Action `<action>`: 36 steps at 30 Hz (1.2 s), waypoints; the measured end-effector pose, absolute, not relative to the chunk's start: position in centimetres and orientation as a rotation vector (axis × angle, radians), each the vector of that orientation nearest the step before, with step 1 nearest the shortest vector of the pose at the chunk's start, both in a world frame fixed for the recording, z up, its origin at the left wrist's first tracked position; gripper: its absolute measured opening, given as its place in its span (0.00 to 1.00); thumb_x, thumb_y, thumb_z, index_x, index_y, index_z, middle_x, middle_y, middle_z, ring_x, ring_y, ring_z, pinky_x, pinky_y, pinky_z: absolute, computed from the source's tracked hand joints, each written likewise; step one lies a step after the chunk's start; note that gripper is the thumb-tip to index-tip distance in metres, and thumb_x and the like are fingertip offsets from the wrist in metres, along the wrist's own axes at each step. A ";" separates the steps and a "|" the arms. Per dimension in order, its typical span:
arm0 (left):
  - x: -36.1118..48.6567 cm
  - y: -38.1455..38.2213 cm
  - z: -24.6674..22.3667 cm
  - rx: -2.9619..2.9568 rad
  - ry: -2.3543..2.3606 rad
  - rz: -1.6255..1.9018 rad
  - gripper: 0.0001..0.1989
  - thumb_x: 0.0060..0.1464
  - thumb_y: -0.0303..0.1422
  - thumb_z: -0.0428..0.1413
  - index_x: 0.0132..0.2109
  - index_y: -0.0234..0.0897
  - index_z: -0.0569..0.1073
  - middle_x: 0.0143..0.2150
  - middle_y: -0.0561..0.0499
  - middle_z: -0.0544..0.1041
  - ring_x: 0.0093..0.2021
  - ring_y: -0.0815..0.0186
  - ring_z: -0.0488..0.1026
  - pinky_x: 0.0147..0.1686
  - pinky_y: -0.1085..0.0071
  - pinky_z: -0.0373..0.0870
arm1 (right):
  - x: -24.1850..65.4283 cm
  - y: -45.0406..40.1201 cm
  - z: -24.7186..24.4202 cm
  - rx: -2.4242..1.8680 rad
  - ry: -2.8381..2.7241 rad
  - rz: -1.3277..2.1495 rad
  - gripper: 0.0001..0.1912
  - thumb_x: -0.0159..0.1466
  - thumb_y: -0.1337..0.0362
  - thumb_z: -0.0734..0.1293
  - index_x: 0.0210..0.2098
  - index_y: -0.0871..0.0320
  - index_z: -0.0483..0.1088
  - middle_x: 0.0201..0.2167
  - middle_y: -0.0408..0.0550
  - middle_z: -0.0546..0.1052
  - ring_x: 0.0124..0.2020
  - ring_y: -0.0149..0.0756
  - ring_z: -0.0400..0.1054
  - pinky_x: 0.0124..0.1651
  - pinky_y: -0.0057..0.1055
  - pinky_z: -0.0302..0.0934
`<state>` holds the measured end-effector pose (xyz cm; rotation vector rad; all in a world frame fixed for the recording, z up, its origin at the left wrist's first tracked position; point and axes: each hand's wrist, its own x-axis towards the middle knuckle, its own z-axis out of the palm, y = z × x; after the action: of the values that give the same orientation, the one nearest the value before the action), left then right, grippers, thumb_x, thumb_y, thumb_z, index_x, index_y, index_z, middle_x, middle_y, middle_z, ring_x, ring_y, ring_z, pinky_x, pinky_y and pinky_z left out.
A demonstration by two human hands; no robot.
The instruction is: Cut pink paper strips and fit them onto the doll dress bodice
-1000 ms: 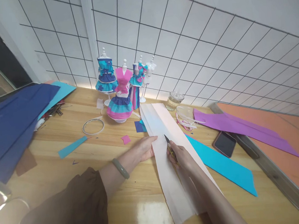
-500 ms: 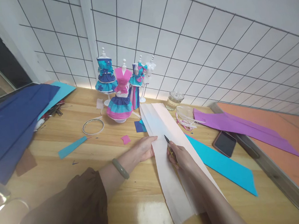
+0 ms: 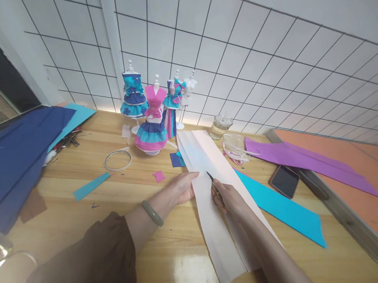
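A long strip of pale pinkish-white crepe paper [image 3: 207, 153] lies lengthwise across the wooden table. My left hand [image 3: 184, 188] pinches its left edge, thumb on top and fingers underneath. My right hand [image 3: 228, 198] is closed round a pair of small scissors [image 3: 210, 176] with dark blades and yellowish handles, which my fingers partly hide. The dark tips point up and left over the paper, right of my left thumb. From the scissors, a cut runs down to the near end, parting the paper into two strips. My right forearm covers part of the right-hand strip.
Several small dress forms [image 3: 153, 136] in colourful outfits stand at the back, beside a glass jar [image 3: 221, 126]. Blue crepe paper [image 3: 284, 208], a phone [image 3: 284, 181] and purple crepe paper [image 3: 306, 160] lie right. Navy paper [image 3: 17, 150] and a white ring [image 3: 118, 160] are left.
The dark scissor tips have shifted very slightly left. Both hands and the paper stay in nearly the same place.
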<state>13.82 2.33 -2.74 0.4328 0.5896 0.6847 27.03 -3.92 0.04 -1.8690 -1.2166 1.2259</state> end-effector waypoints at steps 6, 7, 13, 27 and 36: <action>13.6 2.5 -2.6 0.397 0.558 0.671 0.13 0.56 0.24 0.47 0.47 0.25 0.70 0.36 0.39 0.78 0.39 0.59 0.76 0.45 0.64 0.68 | 26.8 -3.8 0.3 -1.880 -1.179 1.241 0.20 0.63 0.55 0.52 0.19 0.55 0.56 0.05 0.35 0.54 0.07 0.26 0.45 0.16 0.27 0.41; 13.6 2.6 -2.6 0.386 0.546 0.666 0.13 0.56 0.25 0.47 0.47 0.24 0.69 0.37 0.39 0.78 0.39 0.59 0.76 0.45 0.64 0.68 | 26.7 -3.8 0.4 -1.879 -1.178 1.240 0.19 0.63 0.55 0.52 0.18 0.55 0.56 0.05 0.35 0.54 0.07 0.26 0.45 0.16 0.27 0.41; 13.4 2.9 -2.5 0.329 0.549 0.659 0.15 0.58 0.27 0.46 0.49 0.25 0.68 0.38 0.39 0.78 0.39 0.59 0.76 0.46 0.64 0.68 | 26.5 -4.1 0.6 -1.868 -1.168 1.250 0.20 0.63 0.54 0.52 0.18 0.56 0.57 0.05 0.36 0.54 0.08 0.26 0.46 0.16 0.27 0.40; 13.3 2.9 -2.5 0.391 0.537 0.607 0.17 0.59 0.28 0.41 0.48 0.22 0.68 0.34 0.37 0.78 0.32 0.58 0.76 0.40 0.62 0.69 | 26.8 -3.1 0.3 -1.812 -1.127 1.336 0.20 0.63 0.53 0.52 0.21 0.57 0.60 0.05 0.36 0.56 0.07 0.25 0.45 0.13 0.25 0.38; 13.5 2.9 -2.5 0.409 0.531 0.620 0.17 0.57 0.27 0.42 0.47 0.21 0.68 0.34 0.36 0.77 0.33 0.57 0.76 0.40 0.61 0.70 | 27.0 -2.0 0.0 -1.813 -1.085 1.329 0.21 0.62 0.51 0.52 0.21 0.57 0.60 0.05 0.36 0.56 0.07 0.25 0.45 0.13 0.25 0.37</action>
<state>13.51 2.88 -2.47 0.4092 0.5314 0.6198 27.04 -2.00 0.01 -1.8130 -1.0853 1.3287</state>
